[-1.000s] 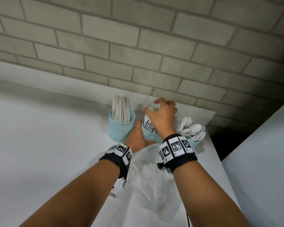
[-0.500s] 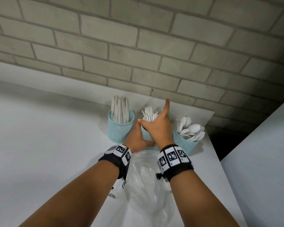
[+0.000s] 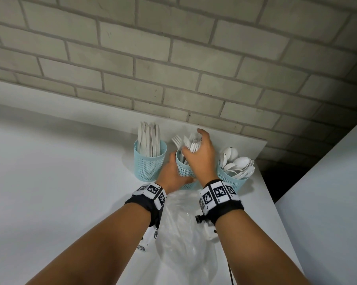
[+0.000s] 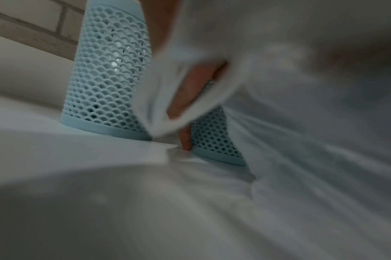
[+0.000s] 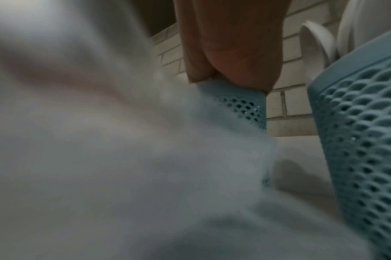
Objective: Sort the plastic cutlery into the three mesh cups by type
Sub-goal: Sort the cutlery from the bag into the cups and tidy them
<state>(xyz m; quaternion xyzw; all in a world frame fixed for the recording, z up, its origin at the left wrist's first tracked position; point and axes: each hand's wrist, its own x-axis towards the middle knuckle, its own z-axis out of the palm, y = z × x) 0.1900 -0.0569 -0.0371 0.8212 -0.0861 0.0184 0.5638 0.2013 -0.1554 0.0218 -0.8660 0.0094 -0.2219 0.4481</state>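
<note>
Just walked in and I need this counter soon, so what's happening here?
A person is sorting white plastic cutlery into three blue mesh cups by the brick wall. The left hand holds the middle cup while the right hand settles the forks in it. Knives fill the left cup, spoons the right. A clear plastic bag lies in front.

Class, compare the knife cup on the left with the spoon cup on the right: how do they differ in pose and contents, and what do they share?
The knife cup stands upright; the spoon cup leans right. The knife cup holds flat knives standing straight and bunched; the spoon cup holds spoons fanned over its right rim. The knife cup stands clear of the hands; the right hand passes close beside the spoon cup. Both are light blue mesh cups holding white plastic cutlery.
</note>
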